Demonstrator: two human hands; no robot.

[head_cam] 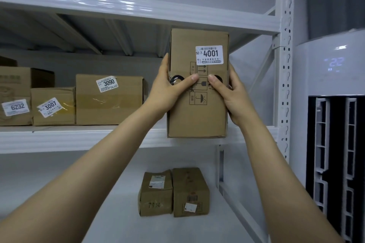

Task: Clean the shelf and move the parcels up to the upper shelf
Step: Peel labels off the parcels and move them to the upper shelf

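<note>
The parcel (pixel 198 92) is a tall brown cardboard box held upright, with a white label reading 4001 near its top and printed handling symbols (arrows, a glass, an umbrella) down its front. It is raised in front of the middle shelf (pixel 83 140), its bottom edge level with that shelf's front lip; whether it rests there I cannot quite tell. The left hand (pixel 169 89) and right hand (pixel 231 94) clamp its two sides, thumbs pressed flat on the front face. Left of the parcel on the same shelf stand three boxes: 3090 (pixel 109 99), 3007 (pixel 53 106) and 6232 (pixel 15 104). Below the parcel, on the lower shelf (pixel 59 179), two small brown parcels (pixel 173 192) lie side by side, touching.
</note>
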